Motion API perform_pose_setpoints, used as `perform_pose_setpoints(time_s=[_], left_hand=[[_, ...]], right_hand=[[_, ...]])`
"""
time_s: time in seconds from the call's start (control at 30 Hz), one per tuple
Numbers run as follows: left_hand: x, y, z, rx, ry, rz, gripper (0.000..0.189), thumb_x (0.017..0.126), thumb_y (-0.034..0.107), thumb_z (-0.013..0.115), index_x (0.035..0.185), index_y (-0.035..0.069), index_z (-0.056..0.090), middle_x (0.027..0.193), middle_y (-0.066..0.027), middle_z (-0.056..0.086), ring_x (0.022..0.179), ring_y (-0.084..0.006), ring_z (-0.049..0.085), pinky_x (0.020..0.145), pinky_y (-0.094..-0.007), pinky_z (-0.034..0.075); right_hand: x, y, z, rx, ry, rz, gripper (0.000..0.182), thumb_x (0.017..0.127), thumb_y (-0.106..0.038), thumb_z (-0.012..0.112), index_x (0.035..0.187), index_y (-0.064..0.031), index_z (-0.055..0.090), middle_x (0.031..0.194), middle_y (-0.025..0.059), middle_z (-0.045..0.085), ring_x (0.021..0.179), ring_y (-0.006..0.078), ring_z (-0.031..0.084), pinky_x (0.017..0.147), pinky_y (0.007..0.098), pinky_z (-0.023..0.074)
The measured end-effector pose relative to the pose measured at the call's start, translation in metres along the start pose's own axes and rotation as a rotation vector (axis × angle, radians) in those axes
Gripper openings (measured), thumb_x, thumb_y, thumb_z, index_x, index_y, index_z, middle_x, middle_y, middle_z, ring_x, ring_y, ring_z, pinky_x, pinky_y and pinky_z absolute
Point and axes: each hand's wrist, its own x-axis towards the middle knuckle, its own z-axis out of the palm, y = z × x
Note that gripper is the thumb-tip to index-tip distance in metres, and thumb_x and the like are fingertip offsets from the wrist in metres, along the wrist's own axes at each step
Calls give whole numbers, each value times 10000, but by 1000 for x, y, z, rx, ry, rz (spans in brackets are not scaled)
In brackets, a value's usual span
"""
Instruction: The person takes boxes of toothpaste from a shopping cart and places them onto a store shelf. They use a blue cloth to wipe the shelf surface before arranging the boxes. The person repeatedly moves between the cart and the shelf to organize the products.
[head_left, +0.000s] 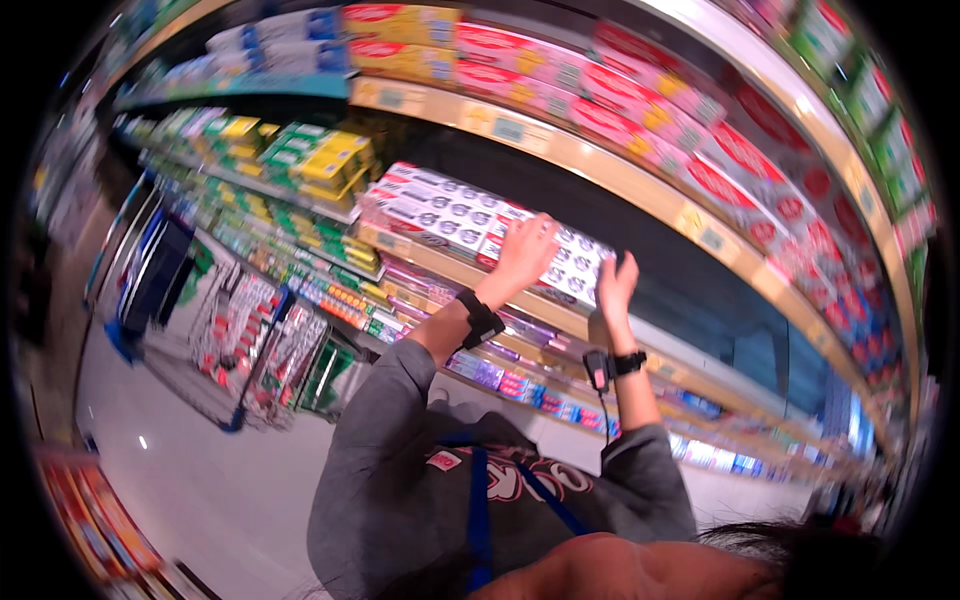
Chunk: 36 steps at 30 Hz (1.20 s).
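Observation:
Rows of white and red toothpaste cartons (431, 201) lie stacked on a middle shelf before me, their ends lined up side by side. My left hand (527, 246) rests on top of the cartons near a red end panel, fingers spread and slightly bent. At the right end of the stack, my right hand (618, 283) is upright with its palm side against the white carton ends (574, 270). Neither hand is closed around a carton. Both wrists wear black straps with small devices, and a thin cable hangs from the right one.
A shopping cart (232, 322) loaded with cartons stands to my left on the pale floor (187, 487). Green and yellow boxes (322, 161) fill the shelf left of the stack. Above runs a shelf edge with price tags (510, 129), bearing pink and red toothpaste cartons (517, 67).

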Motion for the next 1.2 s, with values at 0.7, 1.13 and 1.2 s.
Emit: perform_pose_setpoints(time_s=[0.7,1.13,1.2], left_hand=[[-404,-218,-309,419,186,-1119,265,692,164,605,931,56,568,943,-159,525,832,-331,552,716,-414,452],[-548,-419,-349,129,485,-1814,427,741,310,535,926,-74,512,864,-297,568,851,-420,553,754,-453,433],[-554,-433,-347,22,439,-1852,439,772,334,495,907,-83,515,864,-300,561,836,-428,549,736,-464,434]], right_hand=[[-310,-373,283,633,-1254,-1000,303,739,-142,600,1011,-34,521,1090,157,469,1048,308,448,890,366,362],[-438,-456,563,351,-2111,507,158,818,-232,540,860,-81,551,719,16,534,567,109,486,478,236,400],[-457,-436,597,434,-2007,814,130,831,-219,513,805,-91,515,599,1,463,479,121,445,448,247,394]])
